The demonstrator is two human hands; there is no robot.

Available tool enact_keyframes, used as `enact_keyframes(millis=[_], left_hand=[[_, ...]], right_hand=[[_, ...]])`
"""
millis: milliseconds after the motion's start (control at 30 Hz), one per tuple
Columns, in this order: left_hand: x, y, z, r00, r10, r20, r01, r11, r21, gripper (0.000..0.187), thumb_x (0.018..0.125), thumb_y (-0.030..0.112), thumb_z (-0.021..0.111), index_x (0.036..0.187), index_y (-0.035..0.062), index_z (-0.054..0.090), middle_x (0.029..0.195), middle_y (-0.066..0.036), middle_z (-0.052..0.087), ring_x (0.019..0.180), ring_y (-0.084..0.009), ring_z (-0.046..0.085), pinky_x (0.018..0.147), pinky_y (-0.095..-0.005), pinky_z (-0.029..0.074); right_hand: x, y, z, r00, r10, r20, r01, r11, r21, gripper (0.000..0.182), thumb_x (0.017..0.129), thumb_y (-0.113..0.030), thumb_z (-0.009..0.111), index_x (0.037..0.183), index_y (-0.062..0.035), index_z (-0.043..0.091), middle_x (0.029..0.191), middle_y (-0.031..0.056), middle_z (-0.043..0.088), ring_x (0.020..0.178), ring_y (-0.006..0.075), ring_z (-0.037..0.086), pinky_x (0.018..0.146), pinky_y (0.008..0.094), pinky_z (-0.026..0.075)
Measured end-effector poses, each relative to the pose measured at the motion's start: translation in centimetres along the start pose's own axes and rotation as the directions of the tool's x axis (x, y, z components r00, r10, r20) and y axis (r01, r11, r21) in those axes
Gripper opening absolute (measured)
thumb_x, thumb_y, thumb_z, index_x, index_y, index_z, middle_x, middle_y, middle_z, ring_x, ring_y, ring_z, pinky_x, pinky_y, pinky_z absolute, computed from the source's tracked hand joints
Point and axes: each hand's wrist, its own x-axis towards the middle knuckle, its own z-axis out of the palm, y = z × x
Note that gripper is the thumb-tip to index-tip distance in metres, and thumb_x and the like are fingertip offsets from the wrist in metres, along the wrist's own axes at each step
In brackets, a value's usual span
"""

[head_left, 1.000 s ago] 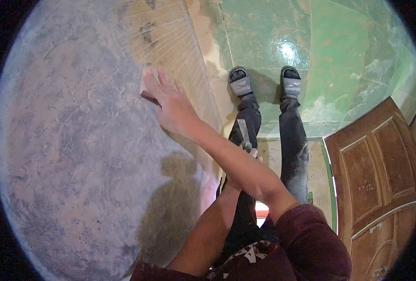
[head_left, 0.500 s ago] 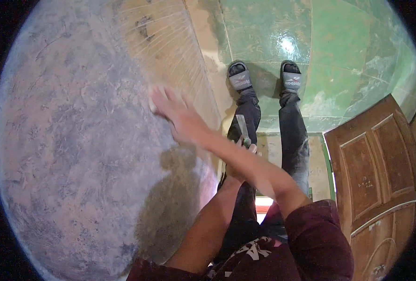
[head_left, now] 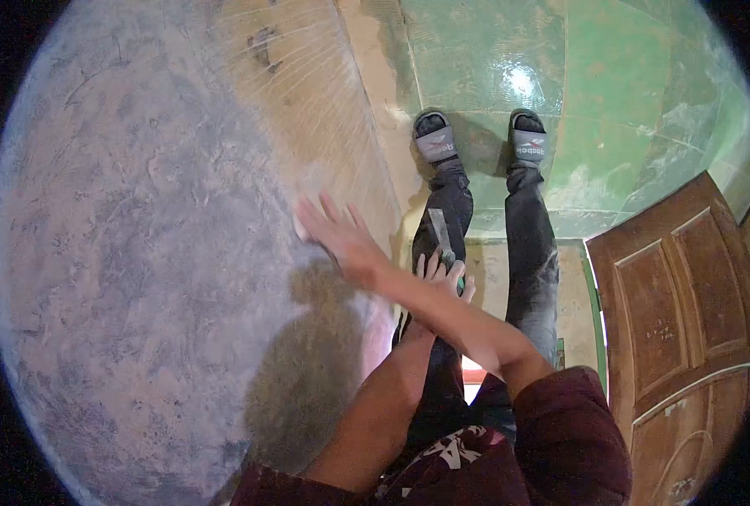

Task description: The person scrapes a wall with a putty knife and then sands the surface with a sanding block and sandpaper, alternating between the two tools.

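right, so looking down through the head camera, i have the big mottled grey wall (head_left: 139, 253) filling the left side, its surface turning tan and streaked toward the top. the green tiled floor (head_left: 615, 84) spreads across the upper right, wet-looking and shiny in one spot, with pale smears. a brown panelled door (head_left: 687, 312) stands at the right edge. a dark shadow (head_left: 303, 379) lies on the wall below my right hand. my dark trousers (head_left: 529, 253) run up to two grey sandals (head_left: 528, 148) on the tiles. my maroon shirt (head_left: 569, 430) fills the bottom, and my right forearm crosses above the left one.

my right hand (head_left: 341, 240) is open, fingers fanned apart, back toward me, at the wall just above the shadow. a pale sliver (head_left: 301, 228) shows at its fingertips; the blur keeps me from telling what it is, or whether the palm touches the wall. my left hand (head_left: 444, 280) is loosely curled around the green handle of a scraper (head_left: 440, 228), a few fingers sticking out. its flat pale blade points toward the sandals, in front of one trouser leg.
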Motion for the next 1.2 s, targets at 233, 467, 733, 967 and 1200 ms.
enact_keyframes(millis=[233,467,733,967,1200], left_hand=[[-0.1,-3.8,6.9,0.775,0.27,-0.571,-0.35,0.936,-0.032,0.036,0.087,0.039,0.064,0.106,0.008,0.067,0.12,-0.022,0.066,0.125,-0.0453,0.051,0.115,-0.0591,0.025],[0.3,-0.9,2.0,0.939,0.083,-0.334,-0.126,0.986,-0.109,0.039,0.088,0.04,0.064,0.109,0.0068,0.066,0.126,-0.024,0.062,0.13,-0.0444,0.047,0.116,-0.0593,0.024],[0.4,-1.3,2.3,0.918,0.151,-0.366,-0.19,0.979,-0.074,0.037,0.088,0.037,0.063,0.109,0.0064,0.066,0.124,-0.027,0.061,0.129,-0.0444,0.047,0.116,-0.0598,0.024],[0.3,-0.4,0.0,0.948,0.105,-0.299,-0.136,0.987,-0.083,0.032,0.088,0.034,0.064,0.105,0.0072,0.065,0.123,-0.027,0.062,0.128,-0.0448,0.047,0.114,-0.0609,0.026],[0.4,-0.4,0.9,0.925,0.126,-0.359,-0.164,0.983,-0.079,0.027,0.088,0.033,0.064,0.101,0.009,0.062,0.116,-0.027,0.064,0.128,-0.0442,0.047,0.114,-0.0608,0.027]], right_hand=[[9.3,0.5,-3.8,0.989,-0.025,-0.146,0.027,1.0,0.013,0.074,0.092,-0.002,0.048,0.159,-0.0179,0.021,0.165,0.0092,0.023,0.152,0.038,0.016,0.118,0.0629,0.011],[2.1,-2.9,-2.2,0.997,0.048,0.061,-0.055,0.992,0.116,0.073,0.091,-0.001,0.046,0.159,-0.0131,0.02,0.165,0.0114,0.02,0.151,0.0402,0.017,0.118,0.062,0.012],[8.9,-2.8,-4.5,0.993,0.0,-0.117,-0.01,0.996,-0.085,0.073,0.092,-0.007,0.047,0.159,-0.0134,0.019,0.166,0.0106,0.019,0.151,0.0407,0.017,0.118,0.061,0.016],[1.0,-5.9,-1.5,0.995,0.081,0.053,-0.076,0.993,-0.088,0.073,0.089,-0.002,0.042,0.158,-0.0102,0.02,0.165,0.0132,0.02,0.151,0.0386,0.017,0.119,0.0604,0.016],[5.9,-4.1,-2.9,0.988,0.007,-0.157,-0.029,0.99,-0.138,0.073,0.087,-0.001,0.045,0.157,-0.0036,0.022,0.163,0.0158,0.024,0.151,0.0371,0.021,0.117,0.0615,0.019]])
